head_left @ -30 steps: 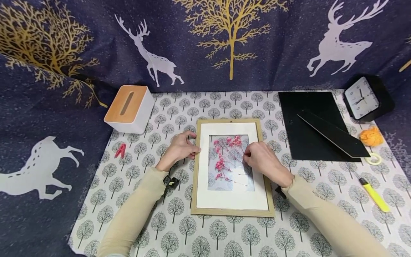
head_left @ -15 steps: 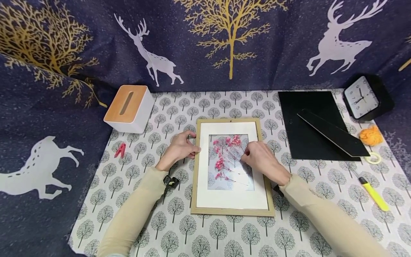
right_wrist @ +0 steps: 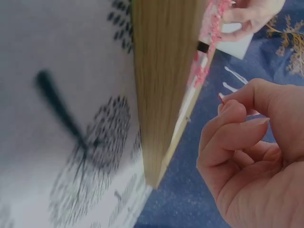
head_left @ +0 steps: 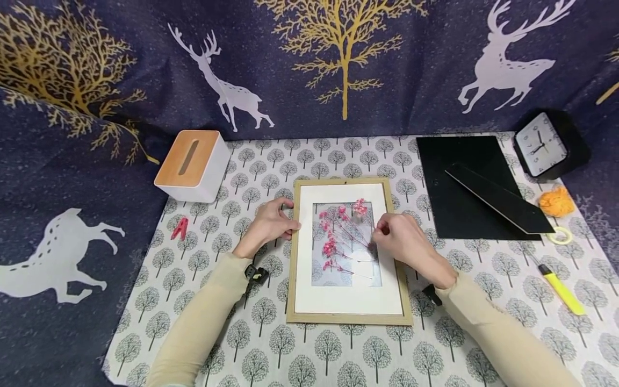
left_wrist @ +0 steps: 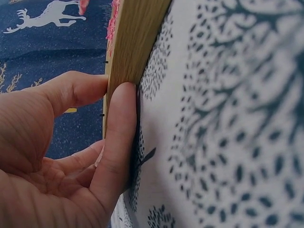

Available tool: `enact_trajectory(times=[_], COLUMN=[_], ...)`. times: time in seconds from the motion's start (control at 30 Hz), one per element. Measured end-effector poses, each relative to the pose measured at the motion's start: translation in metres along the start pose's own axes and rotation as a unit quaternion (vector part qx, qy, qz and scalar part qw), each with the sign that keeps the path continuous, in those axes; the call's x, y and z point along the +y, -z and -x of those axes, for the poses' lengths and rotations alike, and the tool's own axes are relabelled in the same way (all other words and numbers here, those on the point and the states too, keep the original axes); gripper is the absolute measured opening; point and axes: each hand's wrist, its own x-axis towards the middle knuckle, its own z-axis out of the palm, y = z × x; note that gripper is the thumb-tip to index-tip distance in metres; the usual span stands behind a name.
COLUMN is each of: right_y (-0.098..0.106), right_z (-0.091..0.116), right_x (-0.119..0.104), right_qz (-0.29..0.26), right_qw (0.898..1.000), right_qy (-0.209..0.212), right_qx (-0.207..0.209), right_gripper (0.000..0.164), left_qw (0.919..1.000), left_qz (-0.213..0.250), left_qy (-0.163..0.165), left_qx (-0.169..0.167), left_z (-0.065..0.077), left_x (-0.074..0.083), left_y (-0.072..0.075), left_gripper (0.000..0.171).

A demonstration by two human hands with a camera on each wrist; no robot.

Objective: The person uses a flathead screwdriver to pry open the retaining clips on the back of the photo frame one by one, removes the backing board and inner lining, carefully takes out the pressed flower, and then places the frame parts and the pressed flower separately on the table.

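Observation:
A wooden picture frame with a white mat lies flat on the tree-print cloth. Pink dried flower sprigs with thin stems are spread in its window. My left hand pinches the frame's left side; in the left wrist view the thumb is at its top edge and a finger lies along the wooden side. Over the window's right edge, my right hand pinches one sprig by its stem, its pink head near the window's top right. In the right wrist view only a tiny red tip shows at the pinching fingertips.
Left stand a tissue box and a red clip. On the right lie a black backing board with its folded-out stand, a desk clock, orange yarn, a pale ring and a yellow-handled tool.
My right hand has shifted slightly to the right with its sprig, whose pink head now stands apart from the other flowers. The left hand stays on the frame.

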Motion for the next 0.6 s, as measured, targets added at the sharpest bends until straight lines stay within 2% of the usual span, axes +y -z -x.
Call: enact_trajectory(times=[0.13, 0.27, 0.37, 0.5, 0.6], right_y=[0.012, 0.025, 0.035, 0.047, 0.052], right_z=[0.016, 0.038, 0.057, 0.082, 0.099], right_x=[0.008, 0.024, 0.04, 0.064, 0.084], right_qz=[0.017, 0.046, 0.059, 0.07, 0.081], right_qw=[0.999, 0.996, 0.995, 0.996, 0.995], right_qy=[0.024, 0.042, 0.033, -0.008, -0.021], right_qx=[0.024, 0.059, 0.071, 0.055, 0.051], right_gripper=[0.005, 0.011, 0.014, 0.012, 0.011], left_qw=[1.0, 1.0, 1.0, 0.9999, 0.9999], left_qz=[0.001, -0.001, -0.007, -0.012, -0.009], left_qy=[0.005, 0.005, 0.004, 0.004, 0.004], left_qx=[0.001, 0.002, 0.004, 0.006, 0.002], left_z=[0.001, 0.002, 0.002, 0.001, 0.001], left_x=[0.001, 0.002, 0.001, 0.001, 0.002], left_y=[0.0, -0.001, -0.001, -0.001, 0.0], left_gripper=[0.065, 0.065, 0.066, 0.067, 0.067])
